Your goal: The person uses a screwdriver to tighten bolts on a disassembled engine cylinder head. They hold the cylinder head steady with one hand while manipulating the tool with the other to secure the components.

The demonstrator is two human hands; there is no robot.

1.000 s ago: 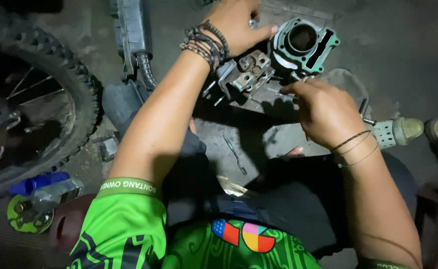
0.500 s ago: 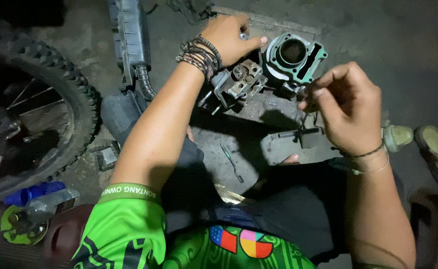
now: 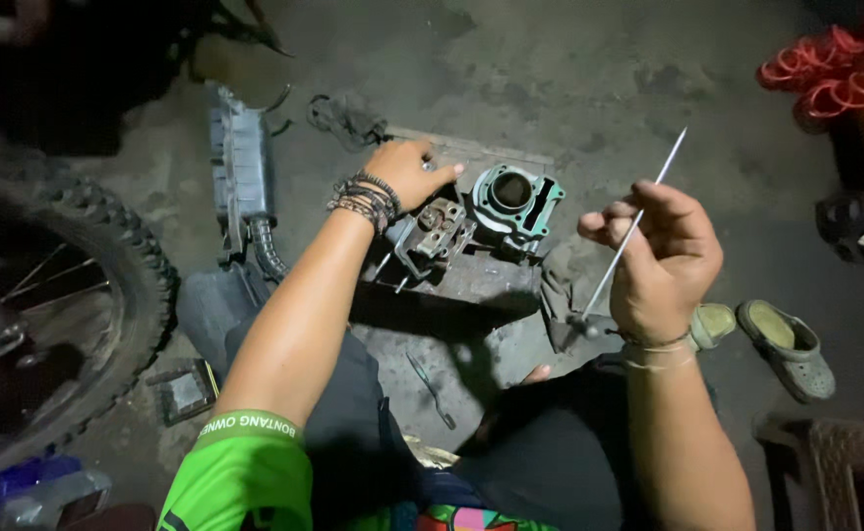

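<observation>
My left hand (image 3: pixel 407 172), with several bracelets on the wrist, rests on the top of a metal engine part (image 3: pixel 439 234) that sits on a flat block (image 3: pixel 471 285) on the ground. Beside that part lies a green engine cylinder (image 3: pixel 515 202) with a round bore. My right hand (image 3: pixel 663 261) is raised to the right of the cylinder and grips a long thin metal rod (image 3: pixel 638 226) that slants up to the right, with a small knob at its lower end.
A knobby motorcycle tyre (image 3: pixel 107 295) fills the left side. A grey metal exhaust part (image 3: pixel 240 167) lies behind my left arm. A pair of sandals (image 3: pixel 781 344) lies at right, a red coiled hose (image 3: pixel 835 69) at the far right top, a small tool (image 3: pixel 432 388) on the ground.
My right hand has lifted away from the cylinder and now holds the long thin rod up. The left hand stays on the metal engine part.
</observation>
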